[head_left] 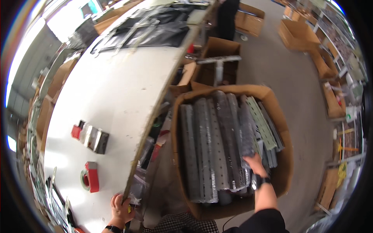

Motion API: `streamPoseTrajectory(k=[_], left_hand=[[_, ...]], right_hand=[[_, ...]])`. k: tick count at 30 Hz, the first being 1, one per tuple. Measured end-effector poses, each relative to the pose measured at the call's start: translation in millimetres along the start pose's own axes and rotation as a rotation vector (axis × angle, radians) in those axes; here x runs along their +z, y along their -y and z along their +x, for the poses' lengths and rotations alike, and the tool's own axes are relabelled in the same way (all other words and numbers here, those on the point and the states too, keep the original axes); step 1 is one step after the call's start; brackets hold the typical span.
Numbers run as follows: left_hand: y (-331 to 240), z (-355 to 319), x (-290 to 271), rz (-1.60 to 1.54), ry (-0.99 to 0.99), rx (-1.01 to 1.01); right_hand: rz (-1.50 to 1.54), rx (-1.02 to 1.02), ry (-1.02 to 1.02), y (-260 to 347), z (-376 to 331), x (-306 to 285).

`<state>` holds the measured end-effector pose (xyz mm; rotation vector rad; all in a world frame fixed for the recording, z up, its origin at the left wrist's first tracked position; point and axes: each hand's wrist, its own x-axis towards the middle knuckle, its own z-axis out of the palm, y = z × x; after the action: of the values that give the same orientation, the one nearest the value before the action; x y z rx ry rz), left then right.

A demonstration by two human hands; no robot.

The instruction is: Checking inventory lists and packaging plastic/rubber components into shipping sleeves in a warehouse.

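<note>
My right hand (255, 163) reaches into a large open cardboard box (280, 116) on the floor and grips the near end of a long grey perforated strip wrapped in plastic (246, 130). Several similar wrapped perforated strips (206, 147) lie side by side in the box, with a pale green one (261, 120) to the right. My left hand (121, 209) holds the near edge of the white table (112, 89), fingers curled over the rim. A dark watch sits on each wrist.
On the table lie a red tape dispenser (90, 177), a small red and grey metal part (91, 136) and black plastic sheets (155, 29) at the far end. More open cardboard boxes (217, 58) stand beyond, and shelving (342, 77) lines the right side.
</note>
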<state>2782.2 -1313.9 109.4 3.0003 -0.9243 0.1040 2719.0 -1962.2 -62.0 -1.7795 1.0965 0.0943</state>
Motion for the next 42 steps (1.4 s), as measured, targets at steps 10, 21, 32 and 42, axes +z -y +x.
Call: streamPoseTrajectory(k=[10, 21, 32, 42], left_hand=[[24, -9, -31, -0.461, -0.078, 0.072], [286, -320, -138, -0.120, -0.664, -0.851], [474, -633, -132, -0.295, -0.012, -1.328], [462, -624, -139, -0.098, 0.138, -1.133]], right_hand=[[0.165, -0.572, 0.636, 115, -291, 107], [-0.631, -1.106, 0.876, 290, -518, 400], [-1.011, -1.323, 0.447, 285, -575, 561], [-0.909, -1.321, 0.424, 295, -590, 562]])
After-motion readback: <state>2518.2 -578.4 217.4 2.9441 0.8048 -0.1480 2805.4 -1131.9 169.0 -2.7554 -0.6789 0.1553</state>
